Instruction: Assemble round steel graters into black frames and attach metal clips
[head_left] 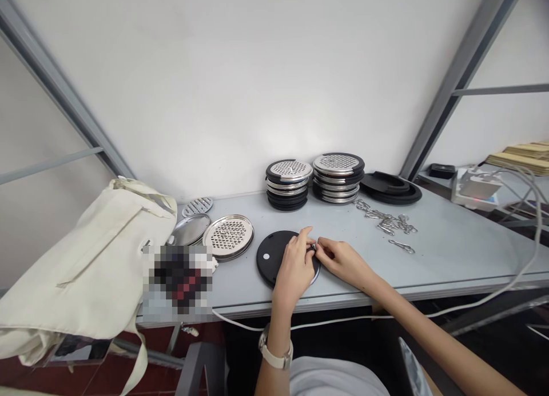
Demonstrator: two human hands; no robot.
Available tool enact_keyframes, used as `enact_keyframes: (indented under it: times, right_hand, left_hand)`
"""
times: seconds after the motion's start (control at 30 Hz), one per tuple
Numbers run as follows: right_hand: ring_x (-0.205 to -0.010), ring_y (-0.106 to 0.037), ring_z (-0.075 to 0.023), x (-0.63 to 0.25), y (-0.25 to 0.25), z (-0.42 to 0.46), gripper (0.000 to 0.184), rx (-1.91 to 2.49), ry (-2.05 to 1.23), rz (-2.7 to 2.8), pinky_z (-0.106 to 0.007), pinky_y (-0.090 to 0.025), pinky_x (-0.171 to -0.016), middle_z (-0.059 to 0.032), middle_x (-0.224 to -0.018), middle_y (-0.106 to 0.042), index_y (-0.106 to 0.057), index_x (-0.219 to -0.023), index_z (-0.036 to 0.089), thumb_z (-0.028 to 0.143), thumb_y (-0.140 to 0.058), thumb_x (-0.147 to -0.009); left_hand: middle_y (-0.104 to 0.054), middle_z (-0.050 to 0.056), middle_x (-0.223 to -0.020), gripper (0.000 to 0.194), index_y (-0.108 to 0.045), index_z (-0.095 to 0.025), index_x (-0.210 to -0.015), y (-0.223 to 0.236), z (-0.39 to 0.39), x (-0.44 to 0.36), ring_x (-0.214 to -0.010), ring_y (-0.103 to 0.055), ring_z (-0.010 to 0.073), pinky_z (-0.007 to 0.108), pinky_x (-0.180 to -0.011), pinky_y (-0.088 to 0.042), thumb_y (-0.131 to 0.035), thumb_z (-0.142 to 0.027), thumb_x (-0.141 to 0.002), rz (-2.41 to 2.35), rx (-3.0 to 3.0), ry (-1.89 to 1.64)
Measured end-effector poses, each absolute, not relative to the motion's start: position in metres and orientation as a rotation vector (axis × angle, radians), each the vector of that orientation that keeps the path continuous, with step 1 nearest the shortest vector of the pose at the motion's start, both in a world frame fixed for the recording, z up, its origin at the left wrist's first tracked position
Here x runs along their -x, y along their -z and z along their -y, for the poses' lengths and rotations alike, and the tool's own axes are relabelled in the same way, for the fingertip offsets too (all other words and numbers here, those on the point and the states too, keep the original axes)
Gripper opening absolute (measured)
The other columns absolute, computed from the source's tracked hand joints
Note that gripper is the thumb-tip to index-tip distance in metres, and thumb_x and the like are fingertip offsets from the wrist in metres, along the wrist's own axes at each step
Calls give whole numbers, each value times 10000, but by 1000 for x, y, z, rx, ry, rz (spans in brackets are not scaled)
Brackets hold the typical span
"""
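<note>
On the near edge of the grey worktop (450, 242), a matte black disc (274, 244) is lying flat. My left hand (295, 267) is spreading over it; my right hand (345, 262) is closing fingertips at its two-to-three o'clock rim, pinching something too small to tell. Work there is looking unfinished. Outward, two neat stacks (287, 186) (338, 182) of round, black-rimmed, shiny metal pieces are standing at twelve and one o'clock, seemingly put together. Smooth black rounds (391, 189) are lying at two, loose wire-like clips (386, 223) towards three, and perforated steel plates (229, 236) are waiting, apparently unfitted, near ten.
</note>
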State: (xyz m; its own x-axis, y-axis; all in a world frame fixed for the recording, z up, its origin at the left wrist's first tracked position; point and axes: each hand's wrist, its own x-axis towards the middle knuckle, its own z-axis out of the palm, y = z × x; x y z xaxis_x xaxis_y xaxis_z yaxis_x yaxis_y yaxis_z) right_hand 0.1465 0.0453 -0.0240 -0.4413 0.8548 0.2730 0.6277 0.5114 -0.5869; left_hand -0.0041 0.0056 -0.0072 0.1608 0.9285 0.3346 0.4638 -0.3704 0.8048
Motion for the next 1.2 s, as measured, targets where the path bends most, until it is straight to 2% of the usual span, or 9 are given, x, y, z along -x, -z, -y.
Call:
enact_keyframes:
  times: [0.33, 0.53, 0.8, 1.03, 1.2]
  right_hand:
    - [-499, -462, -120, -147, 24, -46, 243, 1217, -561, 2189, -233, -314, -522, 25, -569, -522, -402, -667, 219, 316, -392, -890]
    - [-489, -438, -113, -145, 21, -44, 262, 1237, -549, 2169, -232, -301, -506, 27, -544, -495, -369, -621, 218, 303, -407, -866]
    - [-489, -444, -120, -147, 27, -48, 299, 1228, -533, 2149, -239, -301, -516, 29, -556, -491, -380, -675, 222, 360, -345, -938]
    - [-545, -515, -149, -148, 29, -49, 287, 1206, -544, 2215, -250, -351, -556, -9, -642, -583, -475, -760, 214, 358, -318, -952]
    - [-586, -555, -160, -150, 26, -50, 283, 1166, -578, 2249, -257, -367, -586, -29, -698, -620, -517, -823, 199, 335, -305, -952]
  left_hand:
    - [-613, 65, -1083, 506, -426, -234, -1310, 7, -6, 3, -1069, -529, 196, 390, -978, -421, -387, -30, -849, -1319, -1916, -1130]
    - [-623, 45, -1010, 500, -435, -245, -1296, 8, -7, 3, -1050, -533, 198, 388, -984, -398, -397, -26, -848, -1368, -1918, -1165]
    - [-590, 54, -1123, 470, -433, -244, -1286, 9, -5, 4, -1115, -512, 198, 386, -1007, -387, -401, -46, -860, -1403, -1958, -1153]
    - [-553, 60, -1269, 459, -443, -240, -1297, 4, -5, 5, -1159, -490, 210, 401, -1031, -376, -357, -61, -883, -1385, -2148, -1061]
    - [-568, 58, -1260, 475, -421, -235, -1323, 4, -5, 5, -1140, -501, 211, 411, -1040, -367, -359, -66, -883, -1387, -2173, -1023]
